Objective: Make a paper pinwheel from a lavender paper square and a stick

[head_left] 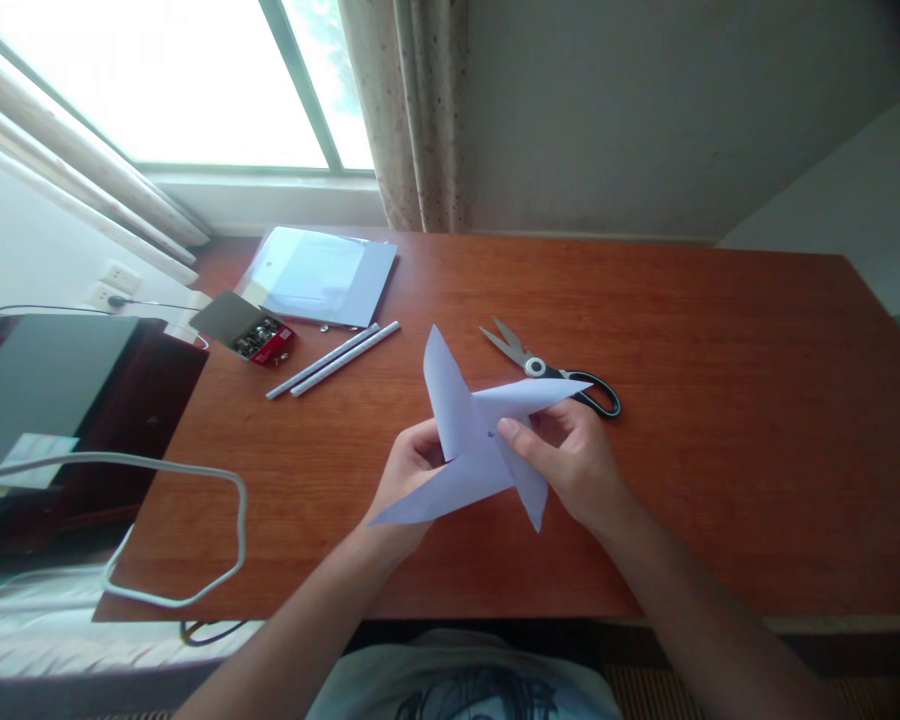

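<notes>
A white paper pinwheel (480, 450) is held up over the table, its pointed blades spread and a small dark spot at its centre. My left hand (412, 470) grips it from behind at the left, with the fingers partly hidden by the paper. From the right, my right hand (570, 455) pinches it, the thumb pressing beside the centre and the other fingers behind. Just beyond my right hand lie scissors (540, 370) with black handles and parted blades. Two white rolled-paper sticks (345, 358) rest side by side farther left.
A small open red box (270, 345) of metal pieces stands at the left, with a few loose pieces near it. Behind it lies a clear folder (322, 275) with papers. A white cable (241, 520) loops over the left edge of the wooden table (720, 420).
</notes>
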Demonstrator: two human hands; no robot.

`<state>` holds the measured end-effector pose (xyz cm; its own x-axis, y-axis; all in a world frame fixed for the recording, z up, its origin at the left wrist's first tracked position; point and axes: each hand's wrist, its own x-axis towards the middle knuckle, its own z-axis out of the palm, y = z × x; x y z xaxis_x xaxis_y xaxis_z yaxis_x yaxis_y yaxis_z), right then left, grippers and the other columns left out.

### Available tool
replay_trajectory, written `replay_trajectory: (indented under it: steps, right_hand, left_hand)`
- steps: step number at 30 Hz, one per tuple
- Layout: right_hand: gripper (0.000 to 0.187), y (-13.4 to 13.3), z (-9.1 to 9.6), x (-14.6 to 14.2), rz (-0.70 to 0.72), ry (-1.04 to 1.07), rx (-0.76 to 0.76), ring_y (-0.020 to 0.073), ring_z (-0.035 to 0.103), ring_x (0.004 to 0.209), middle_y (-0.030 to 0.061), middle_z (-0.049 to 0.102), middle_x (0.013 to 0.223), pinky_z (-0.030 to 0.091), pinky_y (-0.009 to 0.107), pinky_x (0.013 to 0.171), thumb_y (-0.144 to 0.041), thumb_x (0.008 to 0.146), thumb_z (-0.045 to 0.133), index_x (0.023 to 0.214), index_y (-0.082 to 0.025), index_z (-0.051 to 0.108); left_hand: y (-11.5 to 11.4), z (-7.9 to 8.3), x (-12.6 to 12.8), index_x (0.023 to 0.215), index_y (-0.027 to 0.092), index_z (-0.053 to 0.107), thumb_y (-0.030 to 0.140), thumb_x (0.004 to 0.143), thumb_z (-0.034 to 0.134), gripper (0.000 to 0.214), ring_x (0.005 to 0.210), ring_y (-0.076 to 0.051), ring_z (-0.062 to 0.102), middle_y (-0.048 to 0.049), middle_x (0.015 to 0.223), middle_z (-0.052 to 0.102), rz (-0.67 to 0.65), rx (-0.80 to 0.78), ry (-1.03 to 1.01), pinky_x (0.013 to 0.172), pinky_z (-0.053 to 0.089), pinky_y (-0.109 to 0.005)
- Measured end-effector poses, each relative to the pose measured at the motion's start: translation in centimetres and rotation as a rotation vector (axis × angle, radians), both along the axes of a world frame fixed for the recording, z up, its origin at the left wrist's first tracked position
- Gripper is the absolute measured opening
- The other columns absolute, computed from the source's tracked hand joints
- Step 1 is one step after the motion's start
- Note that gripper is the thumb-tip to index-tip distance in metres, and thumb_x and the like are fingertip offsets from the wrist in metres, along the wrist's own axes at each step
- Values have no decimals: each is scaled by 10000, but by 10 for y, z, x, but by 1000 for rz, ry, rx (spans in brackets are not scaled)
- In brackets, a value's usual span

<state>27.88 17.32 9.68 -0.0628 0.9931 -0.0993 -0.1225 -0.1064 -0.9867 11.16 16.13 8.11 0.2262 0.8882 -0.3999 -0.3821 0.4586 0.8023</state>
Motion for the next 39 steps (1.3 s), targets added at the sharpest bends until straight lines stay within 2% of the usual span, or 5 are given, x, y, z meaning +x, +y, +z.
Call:
replay_trajectory:
  steps: [4, 10, 20, 29, 39]
  right_hand:
    - [153, -1, 1, 1, -21, -16, 71, 242, 753, 927, 39, 804, 981, 609, 342, 839, -239, 821, 763, 971, -206, 767]
    - [115, -2, 0, 4, 51, -170, 185, 235, 730, 939, 40, 773, 989, 583, 353, 889, -223, 865, 722, 975, -217, 757]
    - [86, -2, -6, 4, 72, -217, 209, 251, 725, 942, 35, 761, 979, 576, 366, 889, -257, 880, 714, 958, -233, 741]
    - [105, -2, -8, 5, 57, -289, 234, 271, 732, 945, 47, 768, 982, 583, 398, 909, -290, 868, 723, 949, -226, 741]
    - [140, 0, 4, 5, 63, -195, 107, 286, 734, 971, 83, 778, 1017, 595, 415, 900, -267, 865, 715, 975, -187, 747]
  left_hand:
    - [1, -1, 0, 818, 157, 818, 276, 518, 951, 349, 680, -198, 677, -51, 777, 776, -7, -14, -21, 651, 564, -277]
    - [1, -2, -2, 841, 139, 814, 285, 542, 940, 356, 681, -207, 688, -65, 785, 781, 1, -30, -27, 643, 568, -279]
    - [2, 4, -1, 855, 154, 825, 271, 582, 940, 318, 638, -161, 671, -47, 783, 786, -14, -14, -35, 621, 565, -245]
    - [0, 1, -2, 841, 160, 818, 276, 611, 929, 280, 626, -144, 654, -36, 779, 781, 10, 9, -39, 604, 544, -224]
    - [-2, -5, -3, 881, 155, 814, 354, 619, 921, 345, 687, -192, 681, -62, 813, 777, 23, 3, -29, 645, 549, -269]
